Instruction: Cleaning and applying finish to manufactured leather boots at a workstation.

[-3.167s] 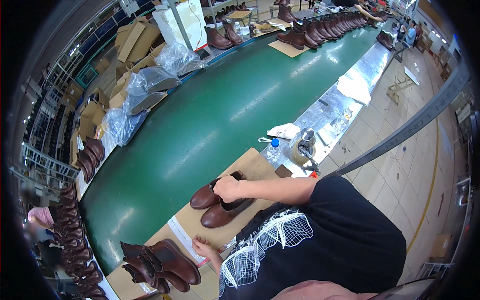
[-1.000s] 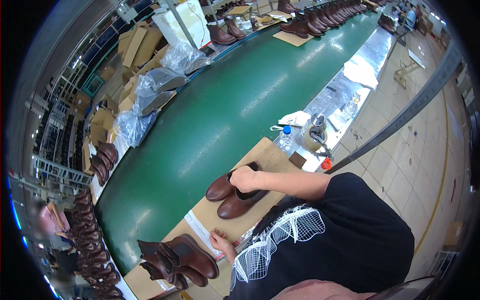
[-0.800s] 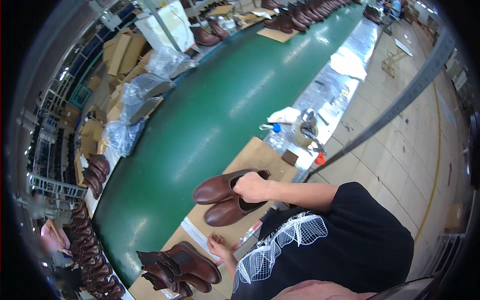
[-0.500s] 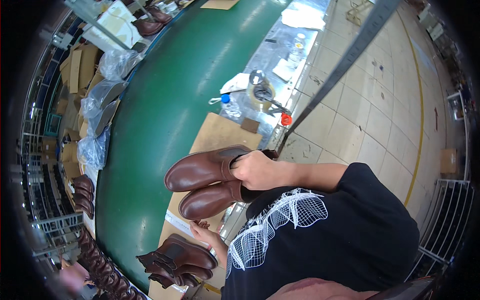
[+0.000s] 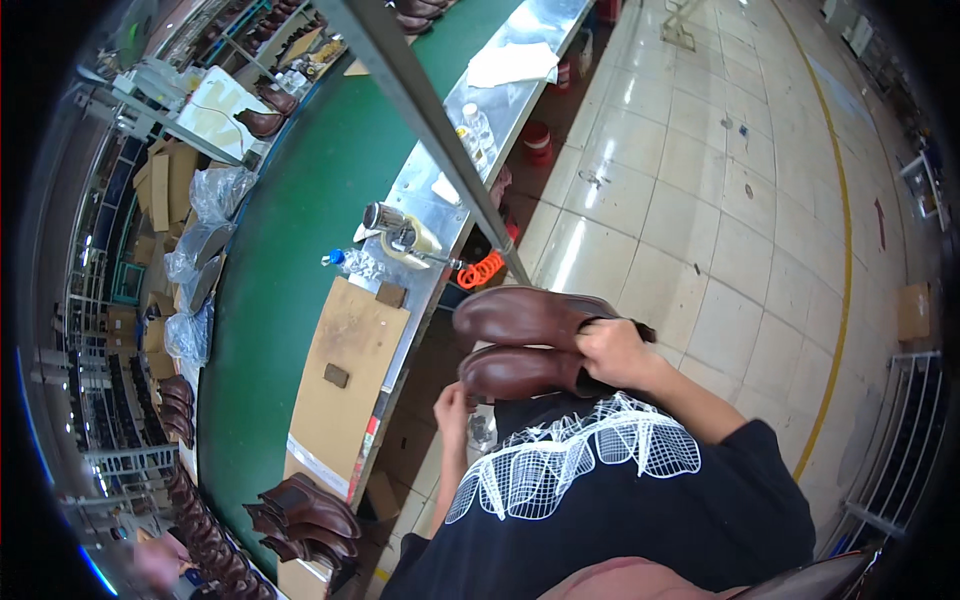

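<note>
A pair of brown leather ankle boots (image 5: 512, 318) hangs in front of my body, over the walkway side of the bench. My right hand (image 5: 615, 352) is closed on the boots at their upper openings, with both toes pointing left. The two boots lie side by side, soles not in view. My left hand (image 5: 453, 406) is beside the toe of the nearer boot, fingers loosely bent and with nothing visible in them. Whether it touches that toe I cannot tell. More brown boots (image 5: 310, 510) lie at the near end of the bench.
A cardboard sheet (image 5: 340, 400) with small brown blocks covers part of the bench along the green conveyor belt (image 5: 270, 290). Farther up are a blue-capped bottle (image 5: 352, 262), a tape roll (image 5: 418, 246) and an orange coiled hose (image 5: 482, 270). A metal post (image 5: 440, 120) slants across the bench.
My view and body have turned to the right. The boots in my right hand have moved off the cardboard toward the walkway. My left hand has come up beside the boot toe.
</note>
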### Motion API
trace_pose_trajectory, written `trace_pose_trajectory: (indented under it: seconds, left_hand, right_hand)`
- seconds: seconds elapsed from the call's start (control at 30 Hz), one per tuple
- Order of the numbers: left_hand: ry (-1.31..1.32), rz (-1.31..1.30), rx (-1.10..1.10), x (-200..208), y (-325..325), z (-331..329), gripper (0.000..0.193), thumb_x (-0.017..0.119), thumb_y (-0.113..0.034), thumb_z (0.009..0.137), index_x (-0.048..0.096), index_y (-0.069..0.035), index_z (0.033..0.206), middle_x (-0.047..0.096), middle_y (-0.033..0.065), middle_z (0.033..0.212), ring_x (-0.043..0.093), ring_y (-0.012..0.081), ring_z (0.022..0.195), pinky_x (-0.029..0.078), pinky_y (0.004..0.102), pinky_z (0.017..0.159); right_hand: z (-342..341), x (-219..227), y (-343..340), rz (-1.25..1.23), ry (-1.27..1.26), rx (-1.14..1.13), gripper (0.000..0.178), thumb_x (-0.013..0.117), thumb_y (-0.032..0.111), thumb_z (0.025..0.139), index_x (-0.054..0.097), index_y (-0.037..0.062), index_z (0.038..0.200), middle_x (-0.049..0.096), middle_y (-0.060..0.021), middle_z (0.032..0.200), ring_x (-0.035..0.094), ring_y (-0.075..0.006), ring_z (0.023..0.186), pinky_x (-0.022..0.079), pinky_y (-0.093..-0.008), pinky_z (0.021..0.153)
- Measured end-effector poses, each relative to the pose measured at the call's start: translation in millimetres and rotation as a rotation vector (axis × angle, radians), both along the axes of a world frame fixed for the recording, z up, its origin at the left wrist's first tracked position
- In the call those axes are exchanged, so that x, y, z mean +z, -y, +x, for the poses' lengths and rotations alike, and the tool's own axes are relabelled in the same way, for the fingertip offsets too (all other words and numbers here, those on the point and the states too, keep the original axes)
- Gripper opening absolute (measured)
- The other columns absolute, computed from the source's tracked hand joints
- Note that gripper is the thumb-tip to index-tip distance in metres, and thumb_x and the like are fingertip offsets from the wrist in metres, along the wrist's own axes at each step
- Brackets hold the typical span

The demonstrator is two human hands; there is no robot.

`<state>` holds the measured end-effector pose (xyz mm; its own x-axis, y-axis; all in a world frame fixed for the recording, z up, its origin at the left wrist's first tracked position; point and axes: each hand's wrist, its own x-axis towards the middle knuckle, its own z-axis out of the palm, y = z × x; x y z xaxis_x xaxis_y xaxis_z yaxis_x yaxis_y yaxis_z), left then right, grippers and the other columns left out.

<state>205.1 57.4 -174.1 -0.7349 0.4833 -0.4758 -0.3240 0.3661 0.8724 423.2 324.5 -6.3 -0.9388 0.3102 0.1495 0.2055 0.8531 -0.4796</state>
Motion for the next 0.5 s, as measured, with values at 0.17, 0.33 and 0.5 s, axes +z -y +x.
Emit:
trace_pose_trajectory:
  seconds: [0.17, 0.33, 0.5]
  left_hand:
    - [-0.181, 0.024, -0.230, -0.2, -81.5, 79.7, 0.019, 0.065, -0.020, 0.093, 0.071, -0.004, 0.102, 0.069, 0.0019, 0.083, 0.062, 0.0079, 0.069, 0.050, 0.0244, 0.060]
    - [-0.535, 0.055, -0.516, 46.0, -155.2, 99.3, 0.017, 0.070, -0.016, 0.088, 0.071, -0.003, 0.099, 0.067, 0.0070, 0.084, 0.064, 0.0146, 0.070, 0.052, 0.0282, 0.064]
    - [-1.151, 0.420, -0.240, 201.4, -249.4, 72.5, 0.018, 0.071, 0.001, 0.079, 0.068, -0.002, 0.096, 0.067, 0.0113, 0.097, 0.065, 0.0237, 0.091, 0.051, 0.0332, 0.081]
  right_hand:
    - [105.6, -20.3, -52.0, 0.076, 0.041, -0.231, 0.010, 0.064, 0.010, 0.060, 0.058, 0.0033, 0.065, 0.062, -0.0160, 0.070, 0.063, -0.0361, 0.070, 0.052, -0.0461, 0.064]
    - [160.2, -30.6, -97.5, 0.082, 0.037, -0.413, 0.007, 0.062, 0.007, 0.064, 0.060, 0.0012, 0.066, 0.063, -0.0198, 0.071, 0.064, -0.0382, 0.069, 0.052, -0.0474, 0.064]
    - [160.5, -46.0, -164.2, 0.056, -0.025, -0.513, 0.008, 0.063, 0.007, 0.064, 0.061, -0.0002, 0.065, 0.063, -0.0205, 0.069, 0.064, -0.0390, 0.067, 0.052, -0.0475, 0.062]
